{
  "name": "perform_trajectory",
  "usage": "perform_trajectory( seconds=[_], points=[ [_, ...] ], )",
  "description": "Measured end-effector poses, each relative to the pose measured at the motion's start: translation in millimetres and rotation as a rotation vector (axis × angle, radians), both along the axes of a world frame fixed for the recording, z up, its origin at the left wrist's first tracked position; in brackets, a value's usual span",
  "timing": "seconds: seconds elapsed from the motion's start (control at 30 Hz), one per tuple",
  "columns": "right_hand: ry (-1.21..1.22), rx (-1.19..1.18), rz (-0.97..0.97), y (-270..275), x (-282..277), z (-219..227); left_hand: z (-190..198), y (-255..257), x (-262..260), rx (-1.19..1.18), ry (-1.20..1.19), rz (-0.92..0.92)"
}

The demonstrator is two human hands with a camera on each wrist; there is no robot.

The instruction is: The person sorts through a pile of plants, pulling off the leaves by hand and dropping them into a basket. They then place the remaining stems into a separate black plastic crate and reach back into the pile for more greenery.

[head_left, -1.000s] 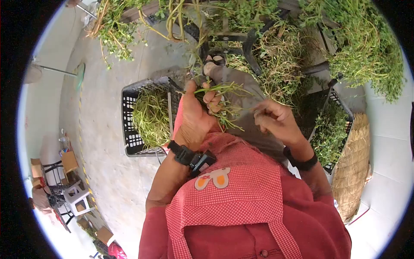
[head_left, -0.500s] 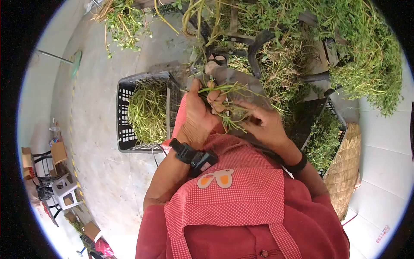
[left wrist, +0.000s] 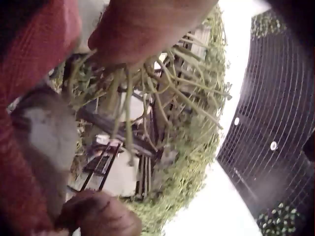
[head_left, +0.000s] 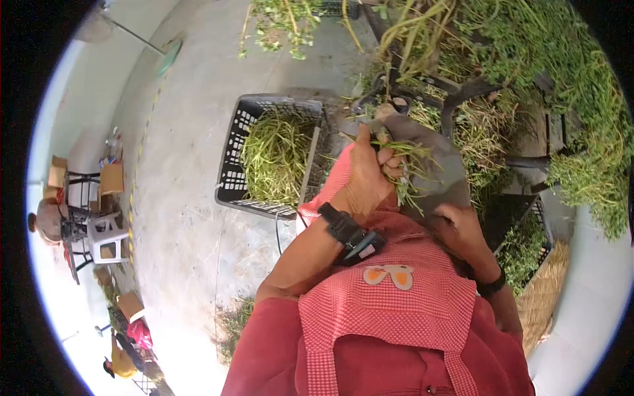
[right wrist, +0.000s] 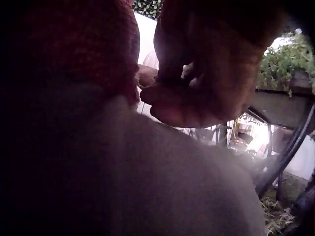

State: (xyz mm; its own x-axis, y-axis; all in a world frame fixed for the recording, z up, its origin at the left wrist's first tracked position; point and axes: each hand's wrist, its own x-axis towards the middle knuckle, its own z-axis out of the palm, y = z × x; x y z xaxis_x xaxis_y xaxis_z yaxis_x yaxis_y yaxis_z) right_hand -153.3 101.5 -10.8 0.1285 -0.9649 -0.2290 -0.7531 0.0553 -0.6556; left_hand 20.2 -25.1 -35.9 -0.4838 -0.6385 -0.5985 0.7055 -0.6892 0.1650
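The left hand [head_left: 368,175] grips a small bunch of thin green stems [head_left: 416,155] above the lap; its fingers curl round them and the loose ends fan out to the right. In the left wrist view the stems [left wrist: 129,108] hang below that hand [left wrist: 147,29]. Lower and to the right, apart from the bunch, the right hand [head_left: 461,230] has its fingers curled, with nothing visible in them. The right wrist view shows this hand [right wrist: 206,69] dark, fingers bent, over the grey trouser leg [right wrist: 197,182].
A black crate [head_left: 228,195] of cut stems stands on the floor [head_left: 191,165] at left. Leafy greens [head_left: 581,86] are heaped at upper right, over dark frame bars [head_left: 472,89]. Another crate of greens [head_left: 522,254] stands at right beside a straw mat [head_left: 541,297].
The right hand came in to the bunch, then drew back toward the body, its fingers curling. The left hand kept its grip. The head view has shifted, moving the scene rightward.
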Motion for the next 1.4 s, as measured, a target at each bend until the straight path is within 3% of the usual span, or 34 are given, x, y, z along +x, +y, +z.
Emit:
perform_trajectory(
  seconds=[0.1,0.17,0.23,0.3,0.43,0.5,0.57,0.6,0.63,0.7,0.77,0.9,0.97,1.0,1.07,1.17,1.33,1.4],
  points=[
    [-0.132,-0.065,-0.035,16.9,-14.0,-15.6,29.4,-7.6,20.7,0.057,-0.129,0.039],
    [-0.393,0.07,-0.333,25.2,-22.4,-31.4,20.0,-9.5,32.3,-0.049,-0.114,0.048],
    [-0.495,0.064,-0.42,23.1,-30.7,-41.0,32.3,-10.4,41.2,-0.051,-0.14,0.025],
    [-0.586,0.056,-0.526,20.1,-34.3,-41.6,15.8,-16.1,58.8,-0.142,-0.046,0.023],
    [-0.293,-0.056,-0.629,14.5,-66.8,-45.5,10.3,-21.9,72.6,-0.307,0.29,-0.021],
    [-0.223,-0.051,-0.646,19.4,-90.3,-58.8,15.5,-17.8,67.2,-0.332,0.284,-0.034],
    [0.689,-0.562,-0.317,24.8,-106.9,-64.8,22.8,-9.5,57.3,-0.315,0.143,-0.001],
    [0.61,-0.41,-0.402,24.5,-101.5,-48.7,24.9,-6.8,53.4,-0.318,0.152,-0.008],
    [0.62,-0.412,-0.41,22.2,-99.6,-37.9,26.4,-4.1,49.5,-0.298,0.143,-0.045],
    [0.186,-0.422,-0.486,14.8,-96.9,-18.1,29.3,2.8,41.4,-0.277,0.143,-0.089],
    [0.159,-0.418,-0.494,6.9,-76.7,12.3,33.8,8.1,33.4,-0.244,0.228,-0.203],
    [-0.305,-0.518,-0.18,-12.5,-33.5,49.6,43.5,18.4,20.4,-0.239,0.143,-0.257],
    [-0.705,-0.304,-0.133,-24.5,-16.4,31.7,41.5,21.8,13.9,-0.254,0.101,-0.292],
    [-0.706,-0.313,-0.142,-27.6,-6.8,24.7,40.5,23.3,12.8,-0.281,0.099,-0.357],
    [-1.108,0.108,-0.138,-31.1,10.2,15.4,39.1,22.0,12.0,-0.347,0.094,-0.409],
    [-1.15,0.222,-0.092,-22.4,25.4,20.1,31.4,21.2,14.2,-0.425,0.087,-0.444],
    [-0.653,0.005,-0.228,-20.6,24.7,12.3,42.9,24.4,6.8,-0.404,-0.026,-0.402],
    [-0.525,-0.249,-0.215,-23.9,26.0,13.3,45.3,25.3,1.4,-0.293,-0.133,-0.32]
  ],
)
